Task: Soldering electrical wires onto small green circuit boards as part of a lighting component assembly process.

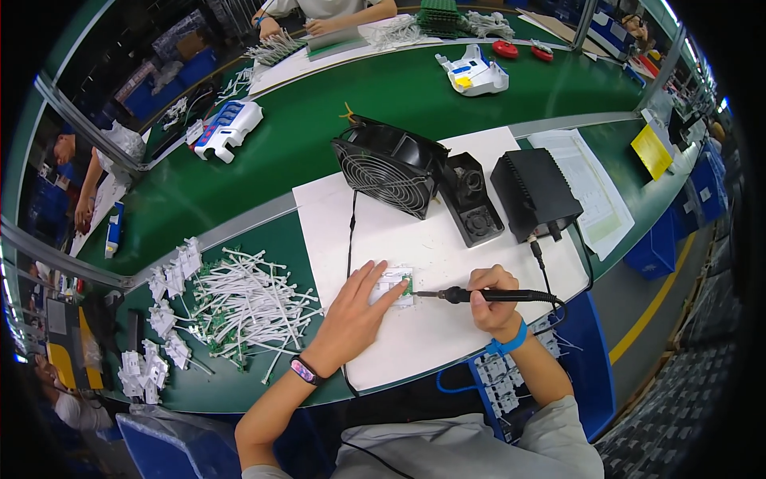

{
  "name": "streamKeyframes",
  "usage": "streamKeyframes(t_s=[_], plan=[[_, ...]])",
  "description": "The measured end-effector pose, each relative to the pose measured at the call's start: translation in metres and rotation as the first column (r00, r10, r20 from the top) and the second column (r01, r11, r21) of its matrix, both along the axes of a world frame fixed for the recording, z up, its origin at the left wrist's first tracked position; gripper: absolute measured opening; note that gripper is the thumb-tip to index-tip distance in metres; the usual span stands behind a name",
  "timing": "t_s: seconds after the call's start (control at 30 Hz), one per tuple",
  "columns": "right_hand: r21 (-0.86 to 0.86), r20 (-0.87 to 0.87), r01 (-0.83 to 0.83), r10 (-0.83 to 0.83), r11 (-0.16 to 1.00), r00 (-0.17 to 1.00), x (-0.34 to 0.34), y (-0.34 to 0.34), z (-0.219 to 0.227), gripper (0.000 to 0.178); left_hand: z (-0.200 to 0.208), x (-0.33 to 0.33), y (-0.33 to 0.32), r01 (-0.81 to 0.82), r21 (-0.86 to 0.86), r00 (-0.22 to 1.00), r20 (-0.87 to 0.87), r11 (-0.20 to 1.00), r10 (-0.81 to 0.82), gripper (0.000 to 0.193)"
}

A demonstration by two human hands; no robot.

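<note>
A black soldering iron point(479, 295) is gripped in my right hand point(493, 299), its tip pointing left at a small green circuit board point(408, 284). The board sits on a white plastic part point(389, 289) that lies on the white work sheet point(375, 351). Spread flat over that part, my left hand point(359, 311) has its fingers stretched out, the fingertips touching the part and the board's edge. Whether the iron's tip touches the board is too small to tell. A cord runs from the iron's back end toward a black box-shaped soldering station point(536, 194).
A black fan point(387, 168) and an iron stand point(475, 199) are beyond my hands. Left lies a heap of white cables with green boards point(251, 303), beside white plastic parts point(144, 371). Papers point(586, 188) lie right. A blue bin point(586, 359) holds white parts. Co-workers sit across the conveyor point(319, 112).
</note>
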State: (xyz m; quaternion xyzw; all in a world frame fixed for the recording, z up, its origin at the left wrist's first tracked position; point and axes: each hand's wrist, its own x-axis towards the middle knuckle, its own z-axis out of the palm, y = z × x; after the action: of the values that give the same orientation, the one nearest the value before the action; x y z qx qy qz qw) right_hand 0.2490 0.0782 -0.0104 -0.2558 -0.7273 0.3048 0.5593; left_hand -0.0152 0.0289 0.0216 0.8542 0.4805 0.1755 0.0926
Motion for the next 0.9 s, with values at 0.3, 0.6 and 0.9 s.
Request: streamKeyframes(t_s=[0.3,0.6,0.9], plan=[[0.008,0.011,0.085,-0.085,0.996,0.996,0.0,-0.002,0.0,0.018,0.0,-0.001,0.0,0.007,-0.006,1.0,0.03,1.0,-0.007,0.058],[0.06,-0.009,0.167,-0.166,0.984,0.986,0.002,-0.002,-0.001,0.02,0.001,0.001,0.0,0.009,0.011,1.0,0.0,1.0,-0.009,0.056],[-0.064,-0.083,0.329,-0.334,0.942,0.939,0.001,-0.003,-0.005,0.013,-0.001,0.037,-0.003,-0.206,0.09,0.974,-0.078,0.974,0.213,0.062]])
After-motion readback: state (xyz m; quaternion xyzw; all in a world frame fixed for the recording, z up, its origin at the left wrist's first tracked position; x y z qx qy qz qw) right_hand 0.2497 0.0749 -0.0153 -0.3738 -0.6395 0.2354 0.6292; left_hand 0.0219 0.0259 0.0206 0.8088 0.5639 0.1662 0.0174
